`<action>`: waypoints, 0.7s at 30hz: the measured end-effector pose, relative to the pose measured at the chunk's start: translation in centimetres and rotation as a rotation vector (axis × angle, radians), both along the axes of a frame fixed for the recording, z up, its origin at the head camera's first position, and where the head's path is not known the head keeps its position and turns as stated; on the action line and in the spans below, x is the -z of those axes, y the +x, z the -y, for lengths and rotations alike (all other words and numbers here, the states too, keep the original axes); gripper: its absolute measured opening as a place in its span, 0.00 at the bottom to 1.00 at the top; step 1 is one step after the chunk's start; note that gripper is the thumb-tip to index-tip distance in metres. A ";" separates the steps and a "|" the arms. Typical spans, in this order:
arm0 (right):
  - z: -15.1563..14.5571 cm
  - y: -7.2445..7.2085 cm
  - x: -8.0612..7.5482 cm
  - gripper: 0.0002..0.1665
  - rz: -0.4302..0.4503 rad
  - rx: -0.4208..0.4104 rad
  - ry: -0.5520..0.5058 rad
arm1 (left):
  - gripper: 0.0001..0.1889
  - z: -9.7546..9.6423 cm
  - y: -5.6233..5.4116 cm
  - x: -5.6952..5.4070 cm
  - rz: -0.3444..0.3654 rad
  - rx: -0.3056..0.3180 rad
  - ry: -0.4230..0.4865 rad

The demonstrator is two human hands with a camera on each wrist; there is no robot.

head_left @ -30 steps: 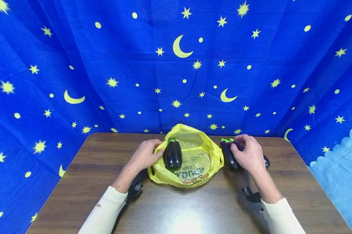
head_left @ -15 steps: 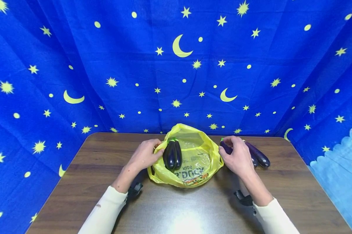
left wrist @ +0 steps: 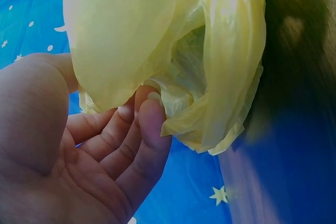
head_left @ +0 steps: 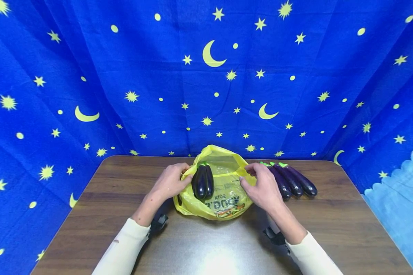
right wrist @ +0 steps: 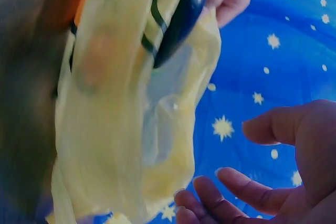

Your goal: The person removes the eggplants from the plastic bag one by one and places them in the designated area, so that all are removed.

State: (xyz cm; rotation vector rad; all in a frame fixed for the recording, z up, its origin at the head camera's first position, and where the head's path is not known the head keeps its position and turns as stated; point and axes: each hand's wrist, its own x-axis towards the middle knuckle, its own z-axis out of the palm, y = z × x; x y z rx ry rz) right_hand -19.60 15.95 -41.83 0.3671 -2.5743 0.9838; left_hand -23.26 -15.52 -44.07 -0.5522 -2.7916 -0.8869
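A yellow plastic bag [head_left: 206, 210] with printed lettering lies mouth-up on the table. Two dark eggplants [head_left: 200, 183] rest side by side inside, at its left. My left hand [head_left: 172, 181] pinches the bag's left rim; in the left wrist view the thumb is behind the yellow film [left wrist: 131, 30] and the fingertips are at its edge. My right hand [head_left: 261, 187] is at the bag's right rim, thumb and fingers apart, nothing between them in the right wrist view. Just right of that hand, several eggplants [head_left: 297, 179] lie in a row, partly hidden by it.
The brown wooden table [head_left: 117, 206] ends at a blue curtain [head_left: 172, 76] with moons and stars. A lighter blue cloth [head_left: 399, 191] hangs at the right side. Light glares off the table's near middle.
My right hand has moved left from the eggplants, uncovering some of them, to the bag's right rim, carrying nothing. The left hand has stayed at the left rim.
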 end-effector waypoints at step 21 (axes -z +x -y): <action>5.1 1.3 2.9 0.25 -0.068 -0.123 -0.022 | 0.07 -0.2 0.0 0.1 -0.011 0.003 -0.001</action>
